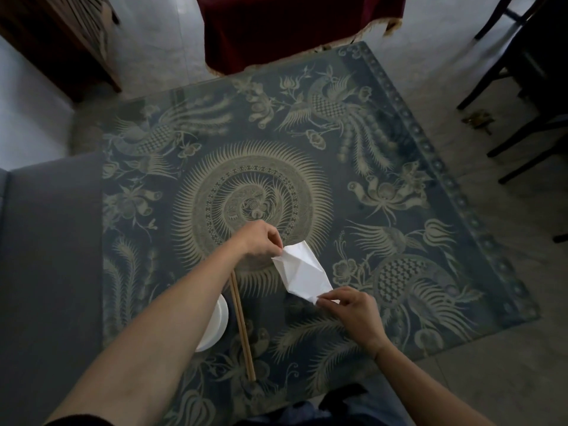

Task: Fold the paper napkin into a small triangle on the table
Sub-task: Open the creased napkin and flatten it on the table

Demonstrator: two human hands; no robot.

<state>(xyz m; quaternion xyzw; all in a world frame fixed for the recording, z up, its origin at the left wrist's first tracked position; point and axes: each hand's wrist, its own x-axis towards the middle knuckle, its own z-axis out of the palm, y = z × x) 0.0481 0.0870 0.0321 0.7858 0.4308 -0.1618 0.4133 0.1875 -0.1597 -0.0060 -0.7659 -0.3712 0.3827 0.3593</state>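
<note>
A white paper napkin (302,273) hangs creased and partly folded just above the table (399,155), which has a dark blue top with a pale phoenix pattern. My left hand (261,239) pinches the napkin's far left corner. My right hand (353,312) pinches its near right corner. The napkin stretches diagonally between the two hands, with raised folds across its middle.
A pair of wooden chopsticks (242,325) lies on the table under my left forearm, beside a white bowl (216,324) partly hidden by the arm. A grey seat (49,256) is at left, a dark red cloth (292,29) beyond the table, dark chairs (528,96) at right.
</note>
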